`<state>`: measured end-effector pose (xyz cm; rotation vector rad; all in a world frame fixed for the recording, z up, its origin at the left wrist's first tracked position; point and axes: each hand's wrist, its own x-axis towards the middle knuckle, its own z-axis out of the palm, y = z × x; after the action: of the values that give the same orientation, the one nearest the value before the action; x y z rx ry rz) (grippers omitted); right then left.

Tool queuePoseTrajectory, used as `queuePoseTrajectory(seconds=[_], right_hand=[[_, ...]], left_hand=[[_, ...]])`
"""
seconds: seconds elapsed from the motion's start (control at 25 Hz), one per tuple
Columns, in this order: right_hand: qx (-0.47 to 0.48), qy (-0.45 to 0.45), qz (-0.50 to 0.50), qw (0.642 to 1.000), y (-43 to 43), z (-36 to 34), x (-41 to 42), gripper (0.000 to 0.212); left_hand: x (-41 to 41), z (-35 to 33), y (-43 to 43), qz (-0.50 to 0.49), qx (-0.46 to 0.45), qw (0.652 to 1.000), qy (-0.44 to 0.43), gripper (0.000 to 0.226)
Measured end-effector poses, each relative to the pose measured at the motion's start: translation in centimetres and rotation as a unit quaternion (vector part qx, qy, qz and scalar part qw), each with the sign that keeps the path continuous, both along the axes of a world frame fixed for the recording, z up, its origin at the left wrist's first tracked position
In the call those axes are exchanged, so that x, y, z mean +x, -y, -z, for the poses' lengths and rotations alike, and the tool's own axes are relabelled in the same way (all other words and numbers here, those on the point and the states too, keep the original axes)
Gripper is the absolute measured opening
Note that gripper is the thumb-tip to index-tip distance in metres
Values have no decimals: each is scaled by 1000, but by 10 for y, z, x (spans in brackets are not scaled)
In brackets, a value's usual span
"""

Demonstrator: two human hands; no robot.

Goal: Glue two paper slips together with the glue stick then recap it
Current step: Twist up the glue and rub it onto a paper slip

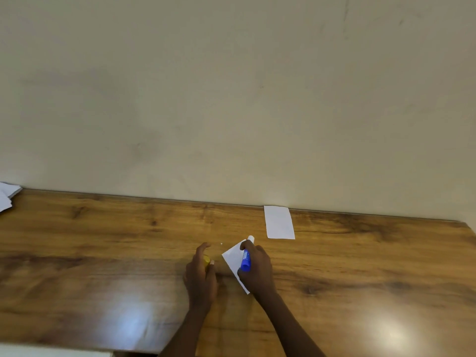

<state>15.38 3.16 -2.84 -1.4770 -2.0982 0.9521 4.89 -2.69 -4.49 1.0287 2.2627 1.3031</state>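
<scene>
Two bare forearms reach in from the bottom edge over a wooden table (103, 253) that meets a plain cream wall (231, 86). On the left, the left hand (202, 275) curls loosely around a small yellow cap (206, 261), which shows between thumb and fingers. Just beside it, the right hand (257, 269) grips a blue glue stick (246, 260), held at a slant with its white tip (251, 238) pointing away from the camera. Under that hand lies a white paper slip (233, 257), turned at an angle, flat on the wood. A second paper slip (279, 222) lies apart, against the wall. More white papers (7, 194) sit at the far left edge
</scene>
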Motion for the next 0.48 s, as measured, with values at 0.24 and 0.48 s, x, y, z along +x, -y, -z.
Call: queuePoseTrajectory(seconds=[0.24, 0.48], right_hand=[[-37, -195, 64, 978, 6, -13, 25, 27], [25, -297, 190, 935, -14, -40, 114, 62]], left_hand=[[10, -26, -7, -26, 26, 998, 57, 37], [98, -38, -41, 115, -10, 993, -28, 44]])
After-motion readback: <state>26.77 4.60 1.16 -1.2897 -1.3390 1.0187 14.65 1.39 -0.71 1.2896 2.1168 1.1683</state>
